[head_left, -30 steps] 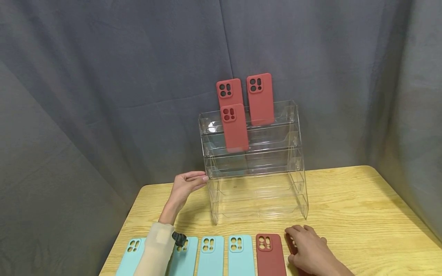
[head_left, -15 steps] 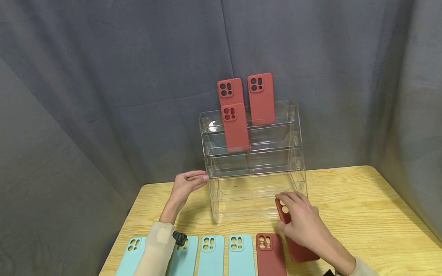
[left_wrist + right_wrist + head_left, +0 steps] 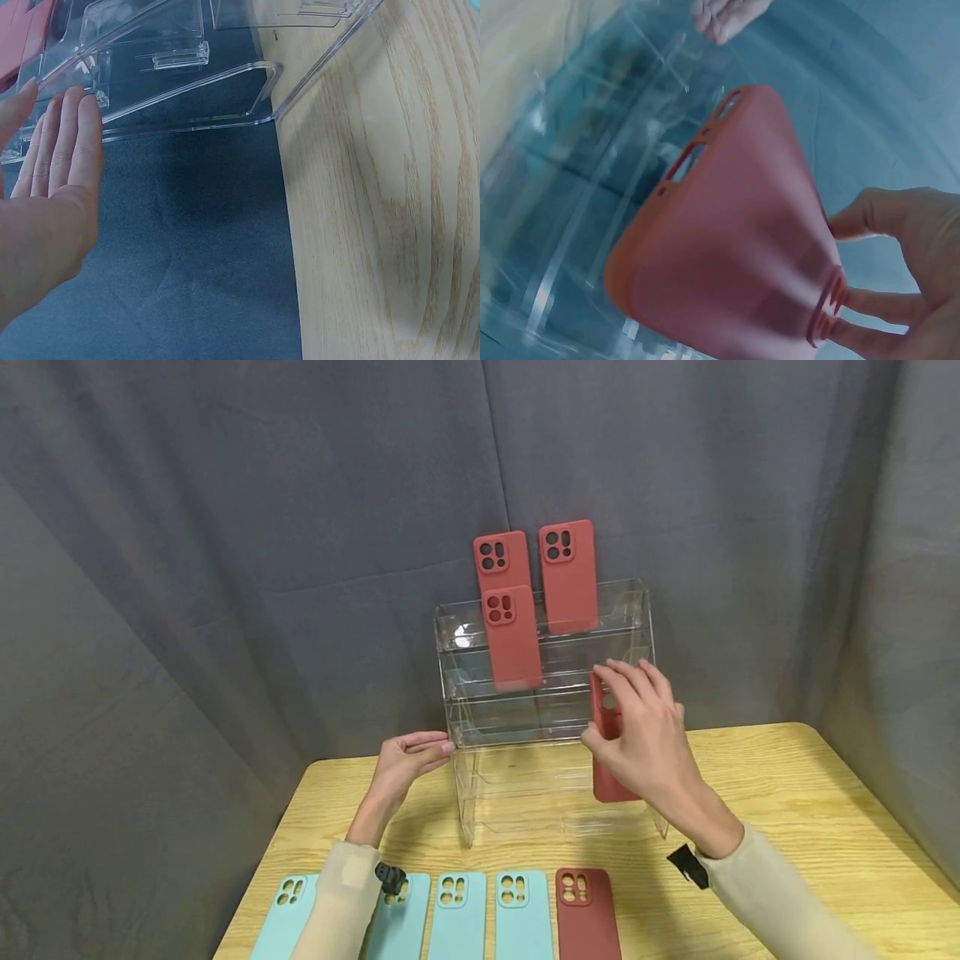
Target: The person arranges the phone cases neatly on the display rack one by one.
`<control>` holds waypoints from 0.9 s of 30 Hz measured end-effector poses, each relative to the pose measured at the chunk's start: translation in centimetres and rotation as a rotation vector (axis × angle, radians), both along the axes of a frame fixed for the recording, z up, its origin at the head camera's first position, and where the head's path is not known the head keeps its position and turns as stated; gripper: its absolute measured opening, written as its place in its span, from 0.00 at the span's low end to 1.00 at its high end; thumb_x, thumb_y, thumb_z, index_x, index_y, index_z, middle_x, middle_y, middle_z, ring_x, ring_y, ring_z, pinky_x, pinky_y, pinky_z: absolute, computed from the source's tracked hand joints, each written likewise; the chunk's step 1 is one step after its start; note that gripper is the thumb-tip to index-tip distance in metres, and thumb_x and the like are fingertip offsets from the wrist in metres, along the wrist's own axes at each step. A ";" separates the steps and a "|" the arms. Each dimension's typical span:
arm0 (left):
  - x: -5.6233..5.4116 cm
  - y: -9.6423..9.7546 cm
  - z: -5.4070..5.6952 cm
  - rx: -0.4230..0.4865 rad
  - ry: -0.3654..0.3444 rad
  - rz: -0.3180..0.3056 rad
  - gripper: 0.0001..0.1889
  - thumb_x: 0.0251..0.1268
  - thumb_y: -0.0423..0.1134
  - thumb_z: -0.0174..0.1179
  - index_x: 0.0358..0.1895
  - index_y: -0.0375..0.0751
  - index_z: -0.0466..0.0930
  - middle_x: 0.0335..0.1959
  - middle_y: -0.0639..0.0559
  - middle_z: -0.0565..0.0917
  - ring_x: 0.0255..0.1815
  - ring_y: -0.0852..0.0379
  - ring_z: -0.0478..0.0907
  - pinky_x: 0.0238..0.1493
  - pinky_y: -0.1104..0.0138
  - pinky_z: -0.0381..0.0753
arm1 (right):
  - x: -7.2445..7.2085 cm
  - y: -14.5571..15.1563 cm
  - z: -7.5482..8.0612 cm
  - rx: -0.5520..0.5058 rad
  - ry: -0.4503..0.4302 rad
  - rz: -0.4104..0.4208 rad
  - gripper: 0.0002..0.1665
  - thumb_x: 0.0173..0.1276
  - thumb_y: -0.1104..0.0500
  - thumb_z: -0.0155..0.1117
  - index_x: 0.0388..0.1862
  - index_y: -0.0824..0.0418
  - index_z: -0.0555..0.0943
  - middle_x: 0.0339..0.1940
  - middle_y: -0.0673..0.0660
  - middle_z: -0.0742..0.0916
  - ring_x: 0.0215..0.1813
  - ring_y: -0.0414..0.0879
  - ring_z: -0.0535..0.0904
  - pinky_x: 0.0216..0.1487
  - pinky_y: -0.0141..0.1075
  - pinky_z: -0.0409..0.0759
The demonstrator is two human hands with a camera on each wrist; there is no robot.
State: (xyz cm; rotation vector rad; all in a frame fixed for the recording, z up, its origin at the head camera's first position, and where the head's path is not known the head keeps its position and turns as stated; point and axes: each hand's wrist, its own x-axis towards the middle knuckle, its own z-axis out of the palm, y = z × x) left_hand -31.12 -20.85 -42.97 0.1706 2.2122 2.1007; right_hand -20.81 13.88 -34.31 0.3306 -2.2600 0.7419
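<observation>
In the head view, a red phone case [image 3: 609,781] hangs upright from my right hand [image 3: 651,739], its long edges between thumb and fingers. The right wrist view has the same case [image 3: 739,225] up close, its camera cutouts by the fingers. That hand is in front of the right side of a clear acrylic tiered rack [image 3: 555,739]. At the rack's left side, my left hand [image 3: 405,764] rests its fingertips against the panel. Those fingers [image 3: 67,142] look straight in the left wrist view. Three red cases, one of them this red case [image 3: 567,581], stand in the upper tiers.
On the wooden table [image 3: 780,802], a darker red case [image 3: 588,914] lies at the front, beside a row of several light-blue cases [image 3: 522,914]. My left sleeve [image 3: 337,893] covers part of that row. A grey curtain [image 3: 337,527] hangs behind the rack.
My right hand has picked up the red case from the table's front and raised it to the rack's right side, turning it upright. The left hand stays where it was.
</observation>
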 end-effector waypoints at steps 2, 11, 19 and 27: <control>0.0 0.0 -0.1 -0.001 -0.002 0.004 0.20 0.66 0.34 0.73 0.59 0.29 0.85 0.47 0.46 0.93 0.47 0.56 0.92 0.61 0.59 0.90 | -0.9 0.0 1.0 -0.007 0.032 -0.008 0.38 0.56 0.63 0.70 0.70 0.61 0.79 0.71 0.65 0.81 0.80 0.71 0.64 0.50 0.76 0.76; -0.1 0.0 -0.1 -0.001 0.004 0.011 0.19 0.67 0.33 0.73 0.58 0.29 0.85 0.47 0.45 0.93 0.47 0.56 0.92 0.59 0.61 0.91 | -5.6 -0.2 4.7 0.015 0.191 -0.046 0.38 0.60 0.62 0.68 0.72 0.62 0.77 0.72 0.65 0.79 0.80 0.71 0.63 0.49 0.71 0.74; 0.0 0.0 0.1 0.017 0.011 0.000 0.21 0.67 0.33 0.73 0.60 0.27 0.83 0.47 0.47 0.93 0.47 0.57 0.92 0.60 0.61 0.91 | -9.8 -0.6 7.1 0.044 0.247 -0.065 0.37 0.63 0.59 0.68 0.73 0.63 0.75 0.74 0.67 0.77 0.81 0.72 0.61 0.56 0.73 0.74; 0.2 -0.1 0.3 0.047 -0.002 -0.014 0.22 0.67 0.33 0.73 0.61 0.27 0.83 0.47 0.47 0.93 0.48 0.57 0.92 0.60 0.61 0.91 | -13.2 -1.6 7.0 0.118 0.267 -0.079 0.38 0.66 0.58 0.69 0.75 0.62 0.72 0.76 0.67 0.75 0.81 0.75 0.60 0.56 0.73 0.73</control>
